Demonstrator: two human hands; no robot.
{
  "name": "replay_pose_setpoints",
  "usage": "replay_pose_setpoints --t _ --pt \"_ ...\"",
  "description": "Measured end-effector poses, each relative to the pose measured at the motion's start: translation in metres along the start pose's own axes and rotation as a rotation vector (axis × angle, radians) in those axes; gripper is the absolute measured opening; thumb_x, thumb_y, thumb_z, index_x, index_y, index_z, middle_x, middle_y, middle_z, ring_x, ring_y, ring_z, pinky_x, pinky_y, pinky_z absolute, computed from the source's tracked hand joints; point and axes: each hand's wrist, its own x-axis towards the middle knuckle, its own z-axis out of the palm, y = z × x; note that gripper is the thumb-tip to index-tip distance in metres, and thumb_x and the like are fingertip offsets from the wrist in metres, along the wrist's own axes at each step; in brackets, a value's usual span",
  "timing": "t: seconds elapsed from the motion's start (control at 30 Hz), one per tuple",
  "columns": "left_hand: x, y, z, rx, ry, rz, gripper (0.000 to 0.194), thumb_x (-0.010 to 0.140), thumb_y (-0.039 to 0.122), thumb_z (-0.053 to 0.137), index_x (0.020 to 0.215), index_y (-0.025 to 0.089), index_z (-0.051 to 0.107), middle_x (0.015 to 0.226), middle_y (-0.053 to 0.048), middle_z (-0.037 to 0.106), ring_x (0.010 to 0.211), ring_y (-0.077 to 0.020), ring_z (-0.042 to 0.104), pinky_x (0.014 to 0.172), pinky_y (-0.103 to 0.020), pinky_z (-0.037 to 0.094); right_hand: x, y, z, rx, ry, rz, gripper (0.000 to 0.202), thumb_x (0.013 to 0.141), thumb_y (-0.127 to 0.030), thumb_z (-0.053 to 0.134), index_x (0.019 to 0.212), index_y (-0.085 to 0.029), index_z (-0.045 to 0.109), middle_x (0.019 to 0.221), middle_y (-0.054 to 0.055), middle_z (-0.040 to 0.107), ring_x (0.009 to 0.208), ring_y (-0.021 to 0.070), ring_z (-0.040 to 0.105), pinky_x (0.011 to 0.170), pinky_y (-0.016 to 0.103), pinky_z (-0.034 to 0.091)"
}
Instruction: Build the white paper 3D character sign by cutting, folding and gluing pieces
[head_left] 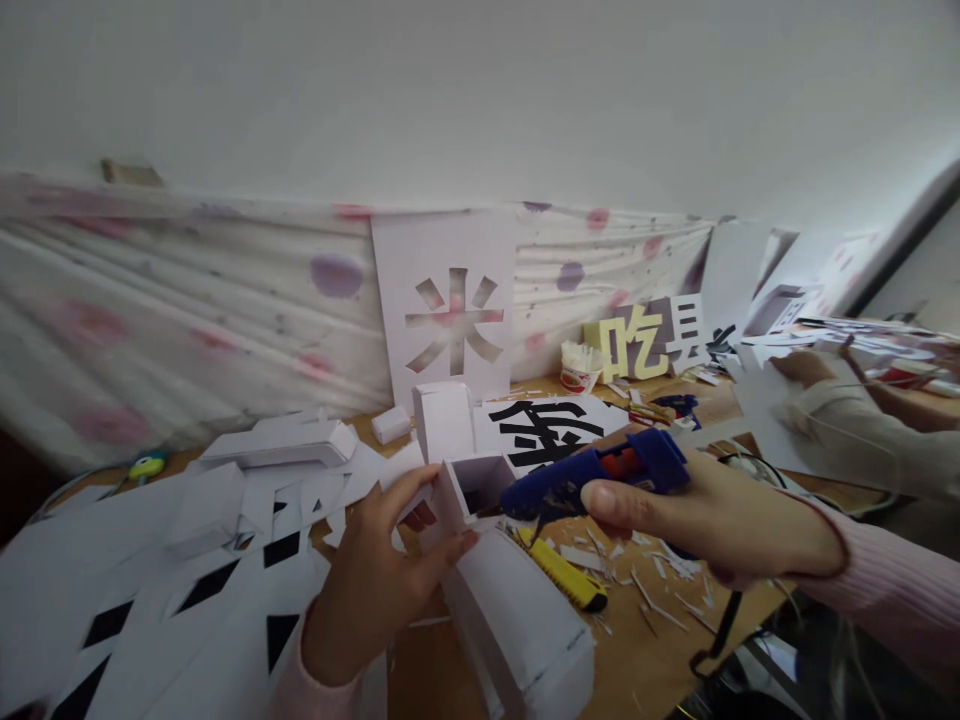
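My left hand (371, 575) grips a white foam-board letter piece (454, 497) between thumb and fingers, its open hollow end facing up. In my right hand (705, 515) is a blue hot glue gun (574, 482), with its nozzle at the rim of that hollow end; whether it touches is unclear. A long white boxed part (525, 615) extends toward me below the left hand; I cannot tell if it is joined to the held piece. Just right of it lies a yellow utility knife (562, 572). Behind the nozzle is a sheet with a black printed character (551, 428).
White cut-out boards (142, 560) cover the left side. A stencil board (450, 240) leans at the back beside finished letters (641, 345) and a paper tub (579, 375). White scraps (652, 590) litter the brown tabletop. Another person's sleeve (855, 420) is at right.
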Motion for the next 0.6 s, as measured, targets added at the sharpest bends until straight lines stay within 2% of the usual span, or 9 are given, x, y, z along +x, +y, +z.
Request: replay_pose_setpoints --t 0.17,0.37,0.6 --pt "0.0008 0.0029 -0.0015 -0.001 -0.008 -0.008 0.053 0.071 0.051 0.074 0.115 0.023 0.066 0.089 -0.005 0.066 0.080 -0.0245 0.062 0.083 -0.048 0.048 -0.0004 0.0006 -0.0021 0.004 0.001 0.026 0.045 0.078 -0.063 0.065 0.063 -0.021 0.064 0.053 -0.005 0.048 0.043 0.0080 0.040 0.037 0.020 0.034" --pt "0.0005 0.0032 -0.0015 -0.013 -0.010 -0.031 0.052 0.071 0.049 0.074 0.116 0.024 0.066 0.092 -0.005 0.067 0.078 -0.0233 0.062 0.083 -0.047 0.048 -0.0035 0.0038 -0.0048 -0.022 0.051 0.053 0.046 0.080 -0.063 0.063 0.061 -0.021 0.063 0.054 -0.003 0.054 0.046 0.0097 0.047 0.035 0.019 0.032" --pt "0.0013 -0.0010 -0.0003 -0.015 0.009 0.000 0.053 0.070 0.049 0.076 0.115 0.024 0.066 0.088 -0.004 0.066 0.078 -0.0230 0.063 0.081 -0.045 0.050 -0.0053 0.0077 -0.0068 -0.044 0.071 0.053 0.046 0.080 -0.063 0.062 0.063 -0.021 0.065 0.053 -0.003 0.054 0.042 0.0082 0.043 0.034 0.019 0.032"
